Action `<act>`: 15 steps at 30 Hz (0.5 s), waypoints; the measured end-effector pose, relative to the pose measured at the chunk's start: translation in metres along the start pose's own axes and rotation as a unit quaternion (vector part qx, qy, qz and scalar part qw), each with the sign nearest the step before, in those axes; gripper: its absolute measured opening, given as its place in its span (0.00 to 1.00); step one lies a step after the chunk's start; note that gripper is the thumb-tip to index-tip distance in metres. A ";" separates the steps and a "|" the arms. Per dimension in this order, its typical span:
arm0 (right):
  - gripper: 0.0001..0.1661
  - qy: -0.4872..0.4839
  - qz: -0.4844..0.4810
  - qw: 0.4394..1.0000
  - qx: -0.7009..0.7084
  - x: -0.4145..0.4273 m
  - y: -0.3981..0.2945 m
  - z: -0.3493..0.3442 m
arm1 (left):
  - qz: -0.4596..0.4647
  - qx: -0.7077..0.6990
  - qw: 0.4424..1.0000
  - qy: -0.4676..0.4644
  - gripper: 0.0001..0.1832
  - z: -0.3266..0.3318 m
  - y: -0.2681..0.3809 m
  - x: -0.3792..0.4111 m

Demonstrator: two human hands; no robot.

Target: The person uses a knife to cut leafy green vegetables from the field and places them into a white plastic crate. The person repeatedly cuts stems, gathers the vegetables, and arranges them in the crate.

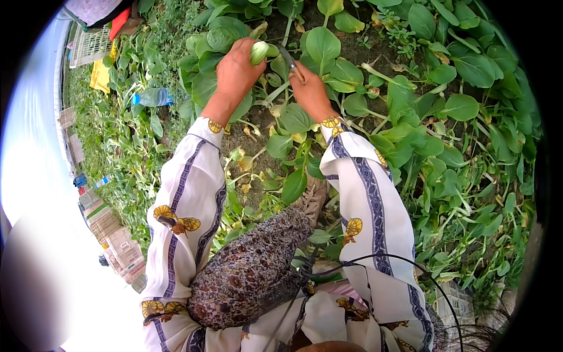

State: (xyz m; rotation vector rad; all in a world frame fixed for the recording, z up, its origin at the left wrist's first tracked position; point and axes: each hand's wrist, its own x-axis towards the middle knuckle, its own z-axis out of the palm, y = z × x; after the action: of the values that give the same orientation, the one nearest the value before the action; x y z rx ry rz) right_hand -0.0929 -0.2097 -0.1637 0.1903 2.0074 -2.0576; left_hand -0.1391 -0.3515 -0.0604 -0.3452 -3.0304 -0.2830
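Note:
My left hand (241, 66) is closed around a leafy green vegetable (222, 37), its pale cut-looking base (259, 52) showing by the thumb and its leaves lying beyond the knuckles. Just right of it, my right hand (310, 90) grips the wooden handle of a sickle (288, 58). The curved metal blade reaches up and left towards the vegetable's base; its tip is hard to make out among the leaves. Broad-leaved green plants (323, 46) grow around both hands, with yellowed leaves on the soil between them.
A plastic bottle with a blue cap (154, 97) lies in the plants to the left. Beyond are a yellow bag (100, 75) and a pale plastic crate (91, 46). More crates (125, 251) line the field's edge; another crate (454, 303) is at lower right. A black cord (422, 266) crosses my right sleeve.

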 end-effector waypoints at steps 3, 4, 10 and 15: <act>0.25 -0.003 0.001 1.000 0.001 -0.001 0.005 -0.005 | -0.002 -0.017 1.000 -0.005 0.18 -0.001 0.004 -0.002; 0.25 0.000 0.006 1.000 0.000 -0.005 0.005 -0.010 | -0.004 -0.023 1.000 -0.009 0.18 -0.001 0.005 -0.005; 0.26 -0.003 0.003 0.999 -0.039 -0.012 -0.007 -0.017 | 0.023 -0.030 0.999 0.004 0.19 -0.003 0.006 -0.015; 0.27 -0.013 0.026 1.000 0.009 -0.010 -0.004 -0.012 | 0.019 -0.037 0.999 -0.004 0.21 -0.008 0.011 -0.019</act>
State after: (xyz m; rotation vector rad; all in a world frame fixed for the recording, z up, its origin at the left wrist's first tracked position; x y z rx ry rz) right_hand -0.0857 -0.1966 -0.1578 0.2167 1.9497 -2.0358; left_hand -0.1172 -0.3463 -0.0529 -0.4109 -3.0228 -0.3918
